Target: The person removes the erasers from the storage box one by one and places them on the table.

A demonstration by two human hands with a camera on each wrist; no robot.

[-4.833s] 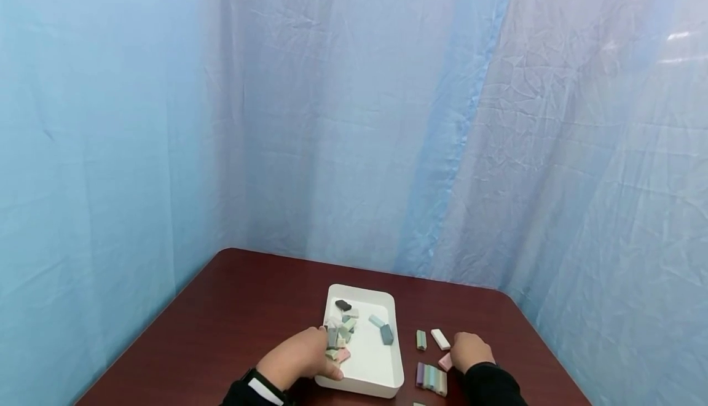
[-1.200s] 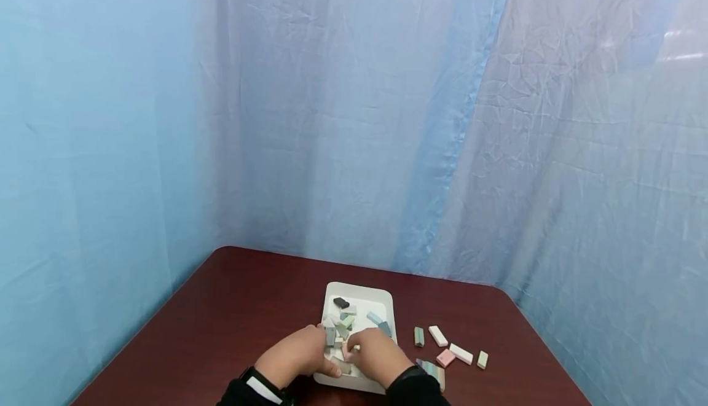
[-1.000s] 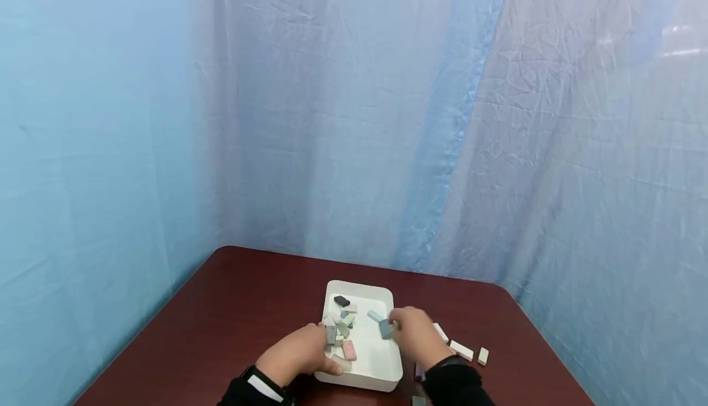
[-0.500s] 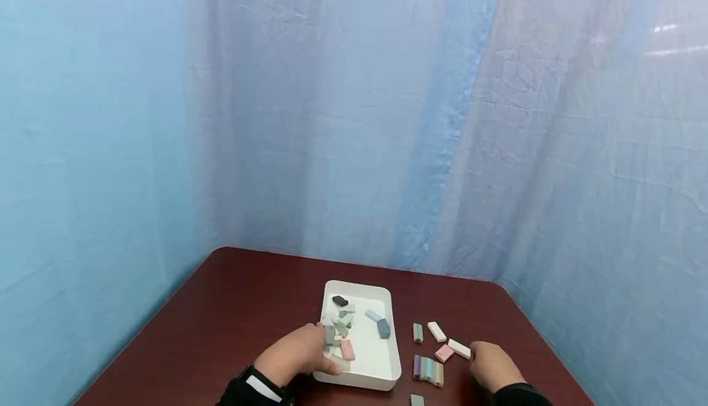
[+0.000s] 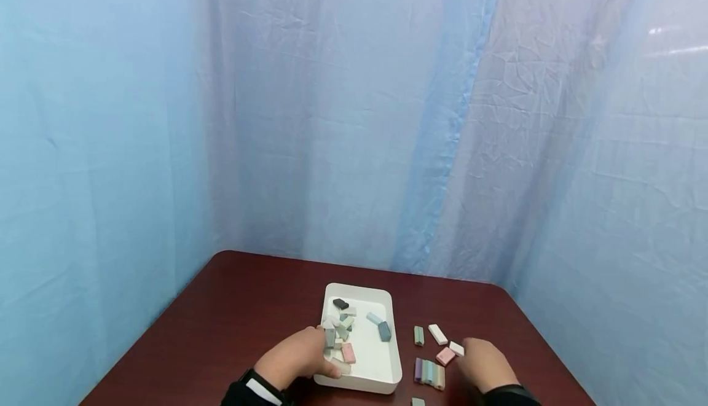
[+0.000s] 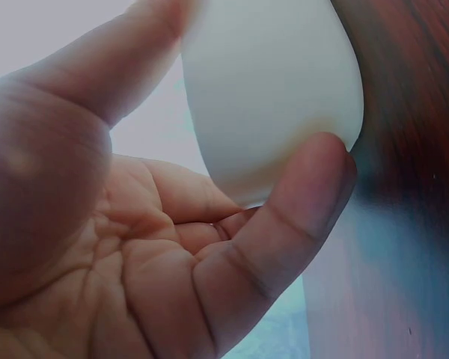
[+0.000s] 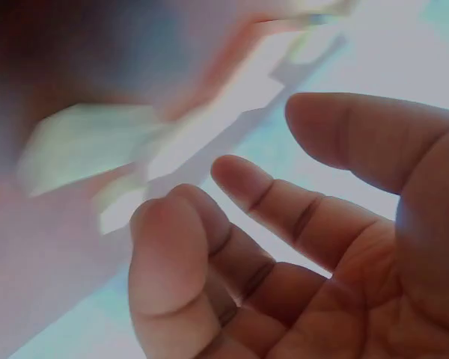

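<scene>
Head view: left hand at near left corner of the white tray, right hand right of the tray, hiding one end of a white block. Right fingertips unclear there; right wrist view shows them — fingers apart, nothing between, blurred pale blocks beyond. Can't tell if they touch the white block. Left wrist view gives the grip side: left fingers clamped on the tray wall.

Counts: one tray, two hands. On the surface: two white blocks incl. the far one, one pink block, one green block, one grey-green block, one coloured row — strips unclear. In tray: one black block, one pink piece, two blue blocks; pale pile overlaps, uncountable.

Versus 1.2 s ago: right hand was inside the tray at the pink piece, now out over the surface; left hand same spot.
</scene>
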